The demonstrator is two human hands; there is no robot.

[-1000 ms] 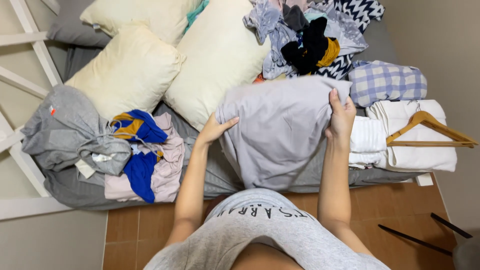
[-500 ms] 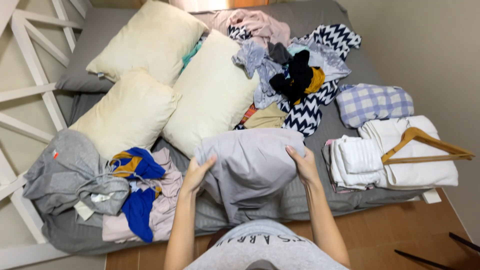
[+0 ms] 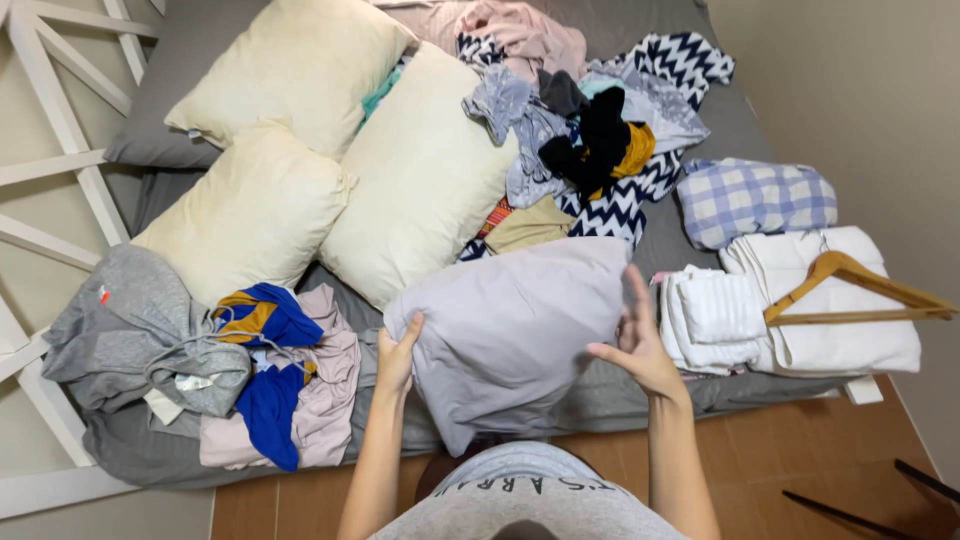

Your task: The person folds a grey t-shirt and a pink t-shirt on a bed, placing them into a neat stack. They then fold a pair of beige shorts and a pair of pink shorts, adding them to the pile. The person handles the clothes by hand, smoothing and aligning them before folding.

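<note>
Left hand [image 3: 397, 352] pinching the near-left edge of the pale grey cloth [image 3: 505, 335] over the mattress edge [image 3: 640, 385]; right hand [image 3: 640, 345] now off it, fingers spread beside its right edge, where a moment ago gripping. Beyond, folded white towels [image 3: 715, 315], wooden hanger [image 3: 850, 290], cream pillows [image 3: 420, 180], tangled clothes heap [image 3: 590, 130].

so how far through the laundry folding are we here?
Done: a folded stack at the bed's right edge, with white towels, a white sheet under a wooden hanger, and a checked blue piece. In hand: a pale grey cloth, left hand gripping its edge, right hand open against the other side. Left: the mixed heap by the pillows and the grey hoodie pile.
</note>
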